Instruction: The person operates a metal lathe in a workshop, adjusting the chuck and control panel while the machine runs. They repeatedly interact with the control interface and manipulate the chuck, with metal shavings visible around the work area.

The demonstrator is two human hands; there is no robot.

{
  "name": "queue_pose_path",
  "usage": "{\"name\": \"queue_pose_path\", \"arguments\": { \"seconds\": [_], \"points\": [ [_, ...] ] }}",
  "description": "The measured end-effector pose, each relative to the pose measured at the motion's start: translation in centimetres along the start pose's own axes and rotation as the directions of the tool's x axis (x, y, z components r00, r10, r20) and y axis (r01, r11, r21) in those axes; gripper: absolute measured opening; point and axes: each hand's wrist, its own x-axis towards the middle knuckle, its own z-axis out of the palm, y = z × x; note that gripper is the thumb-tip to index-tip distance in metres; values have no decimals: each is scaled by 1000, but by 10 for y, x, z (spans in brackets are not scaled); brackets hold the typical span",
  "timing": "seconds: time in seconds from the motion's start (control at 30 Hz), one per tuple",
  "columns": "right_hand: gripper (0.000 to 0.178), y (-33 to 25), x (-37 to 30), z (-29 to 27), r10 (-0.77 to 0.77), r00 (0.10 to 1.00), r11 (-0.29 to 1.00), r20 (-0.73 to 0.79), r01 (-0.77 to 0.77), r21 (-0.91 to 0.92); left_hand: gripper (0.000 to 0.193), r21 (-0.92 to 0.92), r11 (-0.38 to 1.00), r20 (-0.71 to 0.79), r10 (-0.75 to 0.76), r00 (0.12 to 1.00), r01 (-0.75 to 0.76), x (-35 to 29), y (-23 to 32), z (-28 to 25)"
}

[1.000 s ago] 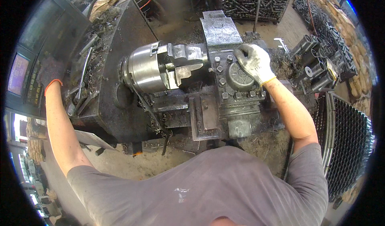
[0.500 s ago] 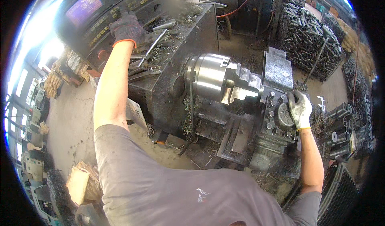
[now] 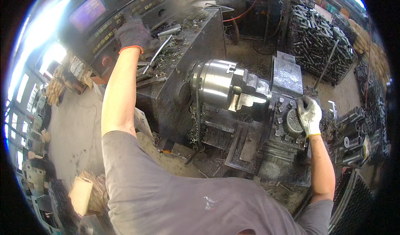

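My left hand (image 3: pixel 132 35), in a dark glove with an orange cuff, is raised to the keys of a machine control panel (image 3: pixel 109 35) with a lit screen (image 3: pixel 88 12). Blur and the dark background hide how its fingers are bent. My right hand (image 3: pixel 309 116), in a whitish glove with a yellow cuff, lies against the right side of a lathe tool post (image 3: pixel 293 122). Its fingers curl at the post's edge, beside the round cap and several square-headed bolts (image 3: pixel 280 110). Between the hands, the shiny lathe chuck (image 3: pixel 216 82) points its stepped jaws (image 3: pixel 254 91) toward the tool post.
A metal bar (image 3: pixel 160 51) and a short cylinder (image 3: pixel 170 30) lie among chips on the headstock top (image 3: pixel 187 26). Behind the tool post stands a large bin of metal tubes (image 3: pixel 321 39). More tubes (image 3: pixel 354 130) and a caliper (image 3: pixel 333 109) are at the right. Cardboard (image 3: pixel 81 193) sits lower left.
The whole view has shifted slightly. My left hand appears a little lower and further right over the panel. My right hand stays at the tool post.
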Motion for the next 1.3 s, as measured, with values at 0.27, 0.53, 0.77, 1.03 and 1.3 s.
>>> {"name": "queue_pose_path", "arguments": {
  "seconds": [0.27,0.53,0.77,1.03,1.3],
  "points": [
    [21,-5,2,-2,31,999,1000,44,-31,3,65,-4,1000,-150,-16,989,16,12,-12,23],
    [30,0,3,0,58,996,998,74,-56,-31,64,-111,988,-34,107,994,-110,30,-25,29],
    [27,-8,6,-3,97,989,994,115,-89,-70,66,13,999,-163,35,986,-33,16,-20,22],
    [30,-2,7,0,86,991,995,103,-81,-50,68,40,998,-285,51,957,-41,25,-25,32],
    [25,4,5,7,-26,999,999,-33,25,-27,49,-47,998,-20,45,999,-46,-4,-4,18]
  ]
}}
